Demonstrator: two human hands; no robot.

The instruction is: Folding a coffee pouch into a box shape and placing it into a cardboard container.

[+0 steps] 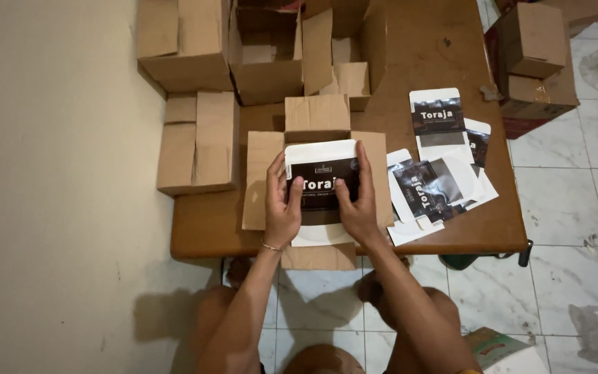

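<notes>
My low wooden table [451, 228] stands on the white tiled floor [576, 201]. Directly on it lie an open cardboard box [257, 180] with its flaps spread, several more cardboard boxes [198, 142] crowded along the far and left side, and a loose pile of flat black-and-white printed cartons [437, 173] at the right.

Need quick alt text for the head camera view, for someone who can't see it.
Left hand and right hand press a white-and-dark printed carton into an open cardboard box on a wooden table; flat cartons lie to its right.
</notes>
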